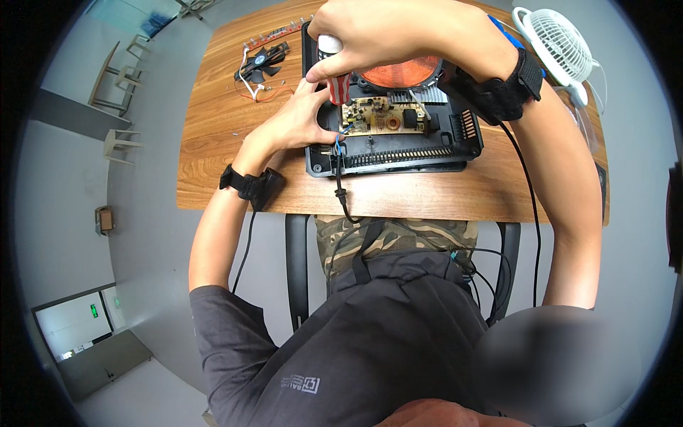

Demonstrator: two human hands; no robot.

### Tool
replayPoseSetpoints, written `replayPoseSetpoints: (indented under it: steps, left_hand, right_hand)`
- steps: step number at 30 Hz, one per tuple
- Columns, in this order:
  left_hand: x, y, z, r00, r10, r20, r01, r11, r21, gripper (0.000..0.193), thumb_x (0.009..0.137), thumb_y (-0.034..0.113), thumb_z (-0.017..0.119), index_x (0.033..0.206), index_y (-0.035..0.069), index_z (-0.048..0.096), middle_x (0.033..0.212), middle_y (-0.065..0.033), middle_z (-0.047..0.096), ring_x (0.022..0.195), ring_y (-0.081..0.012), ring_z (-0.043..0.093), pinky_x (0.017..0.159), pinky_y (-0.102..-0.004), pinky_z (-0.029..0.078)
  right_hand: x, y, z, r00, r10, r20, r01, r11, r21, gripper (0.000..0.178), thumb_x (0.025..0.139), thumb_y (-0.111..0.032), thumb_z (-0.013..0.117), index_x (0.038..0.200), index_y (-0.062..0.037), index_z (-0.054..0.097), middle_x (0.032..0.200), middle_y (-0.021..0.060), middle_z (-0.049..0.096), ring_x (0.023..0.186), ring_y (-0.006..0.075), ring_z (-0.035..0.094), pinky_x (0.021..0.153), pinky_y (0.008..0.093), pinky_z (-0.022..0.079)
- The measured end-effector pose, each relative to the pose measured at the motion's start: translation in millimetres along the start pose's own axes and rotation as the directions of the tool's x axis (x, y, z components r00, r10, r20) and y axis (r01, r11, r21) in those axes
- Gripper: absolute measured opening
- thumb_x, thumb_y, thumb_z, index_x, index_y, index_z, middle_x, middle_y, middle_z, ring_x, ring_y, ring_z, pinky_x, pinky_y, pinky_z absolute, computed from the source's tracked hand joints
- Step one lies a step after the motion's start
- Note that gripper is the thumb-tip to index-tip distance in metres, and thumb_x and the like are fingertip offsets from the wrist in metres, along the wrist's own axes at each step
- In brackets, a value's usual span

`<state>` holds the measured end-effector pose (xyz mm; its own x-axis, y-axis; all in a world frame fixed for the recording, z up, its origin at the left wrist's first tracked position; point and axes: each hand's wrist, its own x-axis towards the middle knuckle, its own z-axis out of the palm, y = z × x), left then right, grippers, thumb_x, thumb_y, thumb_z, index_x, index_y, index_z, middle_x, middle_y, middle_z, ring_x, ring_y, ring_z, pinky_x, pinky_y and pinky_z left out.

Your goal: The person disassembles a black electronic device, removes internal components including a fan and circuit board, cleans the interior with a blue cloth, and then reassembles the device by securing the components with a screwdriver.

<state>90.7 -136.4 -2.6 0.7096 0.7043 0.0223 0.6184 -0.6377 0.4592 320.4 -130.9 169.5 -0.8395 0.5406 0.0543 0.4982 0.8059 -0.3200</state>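
Note:
My right hand (348, 43) is closed round a screwdriver (340, 91) with a red-and-white striped handle and a white end cap. Its shaft and tip are hidden. Below it my left hand (302, 117) rests at the left side of a black appliance housing (398, 162), thumb and fingers spread apart. The thumb touches the near-left corner of a tan circuit board (380, 121), beside blue wires. Inside the housing, an orange-red coil (402, 73) sits beyond the board, partly behind my right forearm. A black power cord (340, 192) leaves the housing's near edge.
A black fan (263, 62) with thin wires lies on the wooden table (213, 164) to the left, near a reddish strip (276, 34). At the far right stands a white desk fan (558, 43). Cables run from black wrist-worn devices (260, 188) on both arms.

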Motion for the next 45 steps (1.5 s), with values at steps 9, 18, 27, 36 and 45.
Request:
replayPoseSetpoints:
  steps: [9,18,27,36,45]
  left_hand:
    - [-0.1,0.8,-4.0,0.999,-0.021,0.047,0.025,0.997,-0.072,0.08,0.068,0.027,0.087,0.135,-0.002,0.056,0.138,-0.0222,0.052,0.135,-0.0372,0.046,0.117,-0.0448,0.035]
    - [2.7,-0.5,-1.0,0.995,-0.064,0.08,0.082,0.969,-0.233,0.08,0.068,0.017,0.089,0.137,-0.001,0.052,0.139,-0.0242,0.049,0.133,-0.0424,0.04,0.115,-0.05,0.035]
    - [-1.9,-6.1,8.6,0.988,-0.136,0.067,0.149,0.956,-0.253,0.093,0.065,0.018,0.093,0.143,0.002,0.047,0.137,-0.0217,0.044,0.129,-0.043,0.042,0.114,-0.0492,0.037]
    - [4.0,-5.5,4.5,0.986,-0.139,0.097,0.16,0.954,-0.254,0.094,0.064,0.019,0.094,0.144,0.001,0.047,0.142,-0.0218,0.042,0.132,-0.0427,0.04,0.116,-0.0481,0.036]
    - [3.4,-9.2,6.6,0.995,-0.085,0.057,0.091,0.991,-0.098,0.096,0.066,0.025,0.094,0.142,-0.004,0.042,0.137,-0.0256,0.045,0.132,-0.0414,0.042,0.115,-0.0451,0.037]
  right_hand:
    - [5.6,14.6,10.8,0.999,0.033,-0.032,-0.033,0.999,0.024,0.041,0.087,-0.036,0.072,0.085,0.005,0.073,0.074,0.0263,0.069,0.066,0.041,0.068,0.065,0.0458,0.057]
    - [12.1,4.2,-15.8,0.99,0.078,0.116,-0.085,0.995,0.061,0.04,0.093,-0.031,0.065,0.08,0.0062,0.071,0.065,0.0232,0.064,0.054,0.0347,0.061,0.056,0.0427,0.053]
    - [22.0,16.6,-4.6,0.987,0.054,0.148,-0.063,0.996,0.055,0.041,0.092,-0.029,0.063,0.077,0.0085,0.069,0.061,0.0231,0.062,0.049,0.0326,0.058,0.051,0.0412,0.051]
    - [13.3,5.7,-18.0,0.974,0.066,0.217,-0.097,0.986,0.135,0.035,0.091,-0.026,0.067,0.082,0.0068,0.073,0.068,0.0233,0.068,0.054,0.0305,0.064,0.054,0.0408,0.054]
    - [18.1,17.2,-6.8,0.98,-0.01,0.201,-0.007,0.996,0.084,0.038,0.09,-0.029,0.07,0.082,0.0079,0.074,0.068,0.0247,0.069,0.057,0.0321,0.067,0.057,0.0401,0.057]
